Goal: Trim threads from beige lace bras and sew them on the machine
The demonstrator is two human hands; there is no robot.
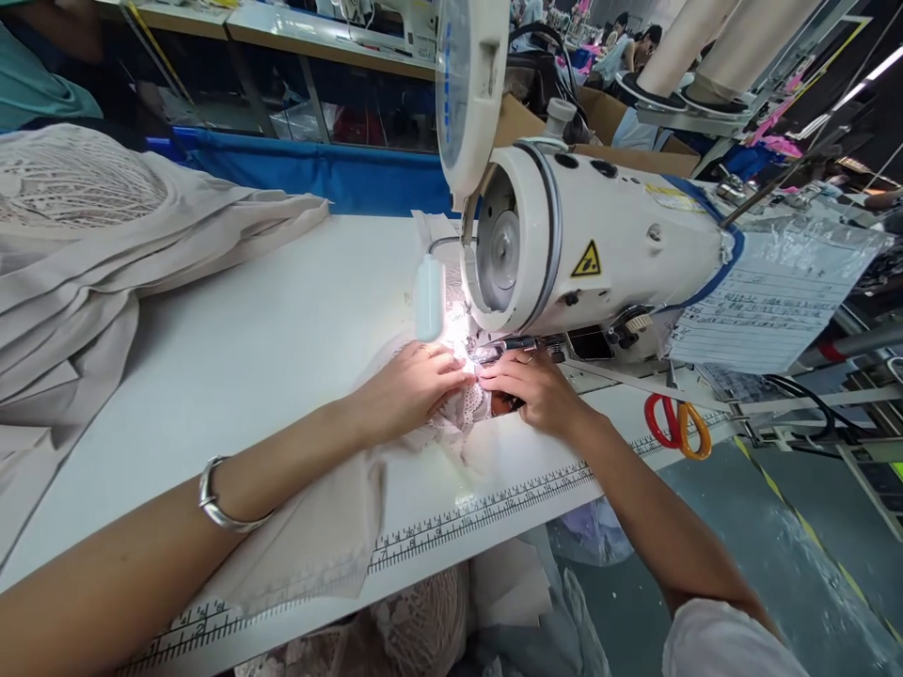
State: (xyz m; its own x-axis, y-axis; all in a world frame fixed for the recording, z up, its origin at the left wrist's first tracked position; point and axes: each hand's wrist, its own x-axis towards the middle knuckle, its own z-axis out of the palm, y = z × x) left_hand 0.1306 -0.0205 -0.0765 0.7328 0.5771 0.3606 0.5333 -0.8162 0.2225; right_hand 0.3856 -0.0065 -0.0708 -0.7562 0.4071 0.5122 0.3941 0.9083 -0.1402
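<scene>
A white sewing machine [599, 244] stands on the white table [268, 329]. Under its needle area, lit by a small lamp [429, 296], lies a piece of pale lace fabric [462, 409]. My left hand [409, 385] rests flat on the lace just left of the needle, fingers pressing it down. My right hand [536, 385] pinches the lace on the right side of the needle, close beneath the machine head. The two hands almost touch at the fingertips. A beige cloth [317, 536] trails from the lace under my left forearm toward the table's front edge.
A heap of beige fabric [105, 263] fills the table's left side. Red and orange-handled scissors [677, 425] lie right of the machine. A printed ruler [480, 508] runs along the front edge. A paper sheet in plastic [762, 301] hangs off the machine. Other people sit far back.
</scene>
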